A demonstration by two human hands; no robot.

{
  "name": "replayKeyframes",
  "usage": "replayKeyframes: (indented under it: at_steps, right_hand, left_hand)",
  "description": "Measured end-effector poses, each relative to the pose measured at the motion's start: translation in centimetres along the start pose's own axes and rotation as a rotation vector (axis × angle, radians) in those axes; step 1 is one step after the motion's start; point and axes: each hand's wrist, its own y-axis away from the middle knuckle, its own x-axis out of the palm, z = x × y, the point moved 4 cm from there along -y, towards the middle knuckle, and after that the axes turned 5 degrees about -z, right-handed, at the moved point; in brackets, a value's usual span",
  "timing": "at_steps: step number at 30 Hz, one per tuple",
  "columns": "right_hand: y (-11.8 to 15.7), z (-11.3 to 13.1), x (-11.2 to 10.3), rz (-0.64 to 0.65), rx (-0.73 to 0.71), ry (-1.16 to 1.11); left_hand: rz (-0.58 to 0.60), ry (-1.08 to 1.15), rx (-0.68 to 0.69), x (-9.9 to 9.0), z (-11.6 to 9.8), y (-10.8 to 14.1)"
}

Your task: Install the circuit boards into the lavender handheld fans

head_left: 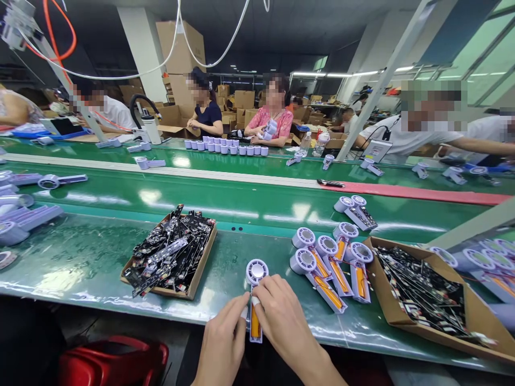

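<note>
Before me lies a lavender handheld fan body point(256, 272), its round grilled head pointing away and its open handle toward me. An orange battery point(255, 325) shows inside the handle. My left hand point(226, 333) is closed at the handle's left side, thumb and fingertips pressed together near the neck. From the right, my right hand point(281, 311) has its fingers curled over the neck, covering that part. Whatever small piece the fingertips may pinch is hidden. Left of my hands, a cardboard tray point(196, 279) holds a heap of black circuit boards point(173, 252).
Several fan bodies with batteries point(326, 244) lie to the right, beside a second cardboard box point(386, 308) of black boards. More lavender fan parts point(30, 217) are at left. A green conveyor belt point(241, 195) runs behind; co-workers sit across it. A red stool point(112, 362) stands below.
</note>
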Motion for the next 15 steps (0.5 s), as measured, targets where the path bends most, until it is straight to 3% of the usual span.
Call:
replayKeyframes:
  at_steps: [7, 12, 15]
  right_hand:
    - [-0.3, -0.4, 0.1, 0.0, -0.045, -0.039]
    - [0.2, -0.2, 0.8, -0.058, 0.021, -0.067]
    - [0.5, -0.4, 1.2, -0.091, 0.069, -0.155]
  left_hand:
    - [0.037, 0.147, -0.17, -0.4, 0.3, -0.5]
    - [0.021, 0.091, -0.07, -0.8, -0.3, -1.0]
    - [0.016, 0.114, -0.097, -1.1, -0.4, -1.2]
